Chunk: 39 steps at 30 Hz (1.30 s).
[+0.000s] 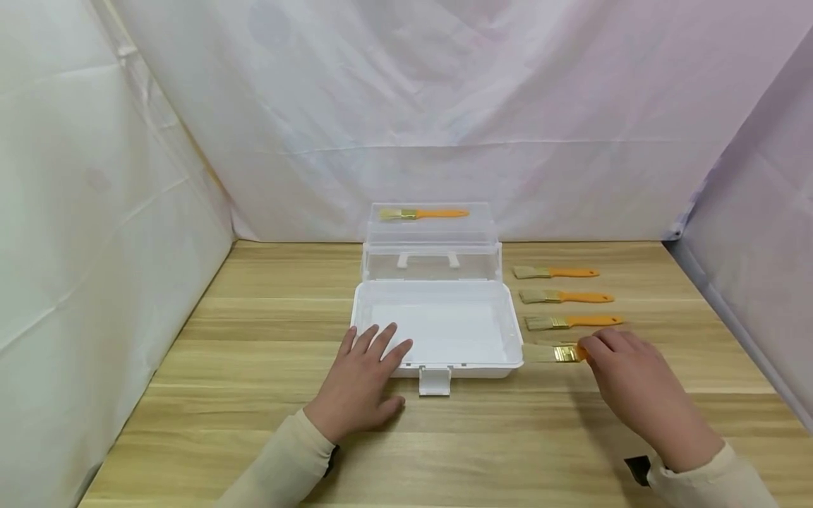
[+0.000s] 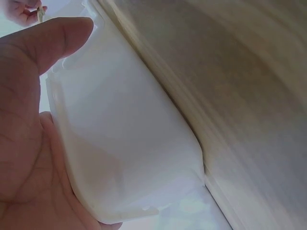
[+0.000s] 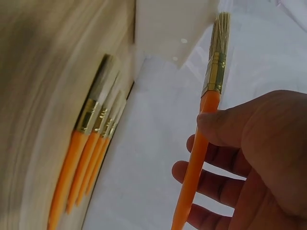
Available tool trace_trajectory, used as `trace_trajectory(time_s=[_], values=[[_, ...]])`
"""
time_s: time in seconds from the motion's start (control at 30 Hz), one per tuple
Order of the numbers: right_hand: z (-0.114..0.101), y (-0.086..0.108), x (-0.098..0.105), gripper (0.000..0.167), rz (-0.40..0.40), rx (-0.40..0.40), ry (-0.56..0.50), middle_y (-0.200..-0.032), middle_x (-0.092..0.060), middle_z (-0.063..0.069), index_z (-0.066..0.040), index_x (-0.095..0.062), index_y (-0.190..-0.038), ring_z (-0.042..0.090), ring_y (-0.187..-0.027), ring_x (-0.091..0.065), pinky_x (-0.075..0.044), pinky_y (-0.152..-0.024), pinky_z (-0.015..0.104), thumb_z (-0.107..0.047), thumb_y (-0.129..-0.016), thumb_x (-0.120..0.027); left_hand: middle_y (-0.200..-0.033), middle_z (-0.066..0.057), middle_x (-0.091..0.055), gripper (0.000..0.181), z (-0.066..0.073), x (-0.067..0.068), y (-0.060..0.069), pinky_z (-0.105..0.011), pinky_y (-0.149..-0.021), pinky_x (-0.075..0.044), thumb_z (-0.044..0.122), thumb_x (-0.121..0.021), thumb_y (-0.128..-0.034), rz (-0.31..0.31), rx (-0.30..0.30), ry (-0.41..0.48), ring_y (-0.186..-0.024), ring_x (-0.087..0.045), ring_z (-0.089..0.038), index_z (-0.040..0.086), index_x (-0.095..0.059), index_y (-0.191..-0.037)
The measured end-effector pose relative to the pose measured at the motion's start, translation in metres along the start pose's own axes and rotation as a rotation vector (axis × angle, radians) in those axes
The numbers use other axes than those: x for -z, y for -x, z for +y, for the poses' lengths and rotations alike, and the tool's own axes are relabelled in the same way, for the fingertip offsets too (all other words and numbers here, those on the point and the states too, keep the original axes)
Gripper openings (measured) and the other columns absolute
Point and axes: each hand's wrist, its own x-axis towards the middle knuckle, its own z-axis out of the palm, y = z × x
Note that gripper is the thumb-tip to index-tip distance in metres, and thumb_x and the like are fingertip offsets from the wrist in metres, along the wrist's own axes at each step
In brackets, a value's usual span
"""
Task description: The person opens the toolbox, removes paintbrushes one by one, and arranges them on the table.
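A white plastic box (image 1: 438,370) sits on the table with its clear lid (image 1: 432,262) swung back. My left hand (image 1: 358,381) rests on its front left corner, fingers spread over the rim and thumb outside, beside the front wall (image 2: 124,115). My right hand (image 1: 638,384) pinches the orange handle of a paintbrush (image 3: 211,91) between thumb and fingers. This brush is held above the table, bristles toward the box's right side. Several like paintbrushes (image 3: 88,120) lie on the table to the right of the box, handles pointing right.
Another orange-handled brush (image 1: 438,213) shows at the clear lid's upper part; whether inside or behind it, I cannot tell. A white latch (image 1: 435,382) hangs at the box front. Pale cloth (image 1: 432,106) walls off the back and both sides of the wooden table (image 1: 495,451).
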Motion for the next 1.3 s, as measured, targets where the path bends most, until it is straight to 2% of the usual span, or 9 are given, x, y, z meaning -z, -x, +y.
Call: trace_trajectory(time_s=[0.4,0.6,0.77,0.87,1.1,1.3], values=[[0.009,0.017,-0.006,0.032,-0.042,-0.035,0.025,-0.088,-0.063,0.009,-0.006,-0.065,-0.093,0.035,-0.078,-0.063,-0.051,-0.057,0.05,0.006,-0.067,-0.08,-0.15,-0.014,-0.043,0.081,0.0,-0.001,0.0,-0.063,-0.108,-0.028,0.048,-0.077,-0.0735,0.008,0.0,-0.003,-0.132,-0.045,-0.039,0.019,-0.05,-0.144],[0.017,0.022,-0.01,0.031,-0.12,-0.069,0.059,-0.086,-0.059,0.007,-0.007,-0.062,-0.091,0.034,-0.076,-0.06,-0.048,-0.052,0.045,0.008,-0.07,-0.079,-0.15,-0.014,-0.043,0.081,0.0,-0.002,0.001,-0.063,-0.108,-0.027,0.048,-0.077,-0.0737,0.005,0.004,-0.002,-0.132,-0.044,-0.04,0.019,-0.05,-0.144],[0.021,0.026,-0.015,0.023,-0.266,-0.116,0.061,-0.088,-0.06,0.008,-0.006,-0.063,-0.095,0.034,-0.081,-0.061,-0.049,-0.056,0.046,0.006,-0.079,-0.075,-0.15,-0.014,-0.043,0.081,0.0,-0.001,0.001,-0.063,-0.108,-0.027,0.048,-0.077,-0.0737,0.004,0.003,0.001,-0.132,-0.044,-0.04,0.019,-0.05,-0.144],[0.022,0.029,-0.017,0.021,-0.334,-0.117,0.065,-0.089,-0.058,0.007,-0.006,-0.062,-0.096,0.033,-0.081,-0.059,-0.049,-0.057,0.046,0.006,-0.082,-0.071,-0.15,-0.014,-0.043,0.081,0.0,-0.001,0.001,-0.063,-0.108,-0.028,0.049,-0.077,-0.0736,0.005,0.002,0.001,-0.132,-0.045,-0.039,0.019,-0.05,-0.144],[0.023,0.033,-0.02,0.022,-0.39,-0.107,0.074,-0.09,-0.058,0.008,-0.006,-0.06,-0.098,0.032,-0.082,-0.059,-0.05,-0.061,0.047,0.009,-0.084,-0.067,-0.15,-0.015,-0.044,0.081,0.0,-0.002,0.0,-0.064,-0.107,-0.029,0.049,-0.077,-0.0734,0.012,-0.002,-0.005,-0.131,-0.045,-0.039,0.019,-0.05,-0.144],[0.025,0.036,-0.022,0.02,-0.399,-0.107,0.07,-0.089,-0.057,0.007,-0.006,-0.06,-0.098,0.034,-0.085,-0.06,-0.05,-0.062,0.049,0.009,-0.086,-0.065,-0.15,-0.015,-0.043,0.081,0.0,-0.002,0.0,-0.064,-0.107,-0.029,0.048,-0.077,-0.0738,0.016,-0.005,-0.006,-0.132,-0.045,-0.039,0.018,-0.05,-0.144]])
